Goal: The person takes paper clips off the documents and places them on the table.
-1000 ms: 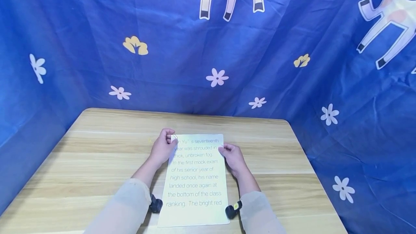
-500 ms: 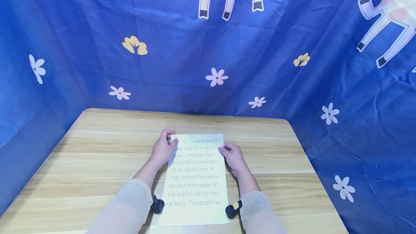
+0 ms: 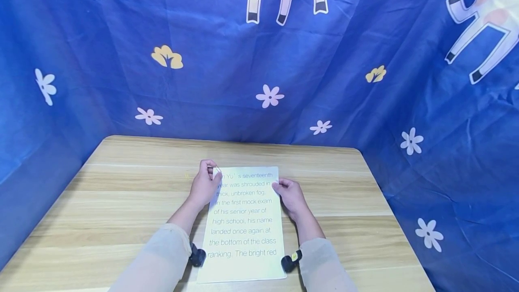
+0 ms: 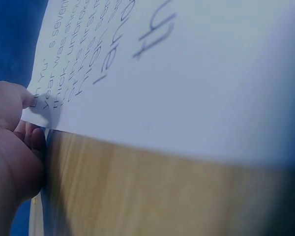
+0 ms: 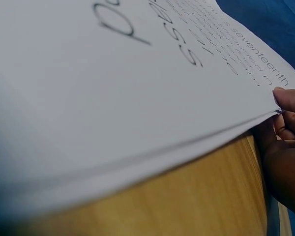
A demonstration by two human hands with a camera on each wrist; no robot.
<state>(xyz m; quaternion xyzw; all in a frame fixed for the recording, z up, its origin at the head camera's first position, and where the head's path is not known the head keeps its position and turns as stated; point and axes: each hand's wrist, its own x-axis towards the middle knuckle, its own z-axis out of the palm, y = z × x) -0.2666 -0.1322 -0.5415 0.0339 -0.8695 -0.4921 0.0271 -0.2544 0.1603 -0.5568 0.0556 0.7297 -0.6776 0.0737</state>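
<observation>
Printed sheets of paper (image 3: 243, 233) with large English text stand between my two hands over the wooden table. My left hand (image 3: 204, 188) pinches their top left corner, thumb (image 4: 25, 98) on the printed face and fingers curled behind. A thin, pale outline like a small wire clip shows at that corner in the head view; it is too small to be sure of. On the opposite side, my right hand (image 3: 293, 196) pinches the right edge a little below the top, its thumb (image 5: 287, 98) in front. More than one layer shows along that edge in the right wrist view.
A tiny yellow thing (image 3: 187, 176) lies on the table (image 3: 121, 202) left of my left hand. Blue cloth (image 3: 219, 80) with flowers and cartoon animals hangs behind the table and at both sides. Black wrist cameras (image 3: 198, 256) overlap the paper's lower edges in the head view.
My left forearm has shifted very slightly to the right. Both hands keep their hold on the paper, which stays in place.
</observation>
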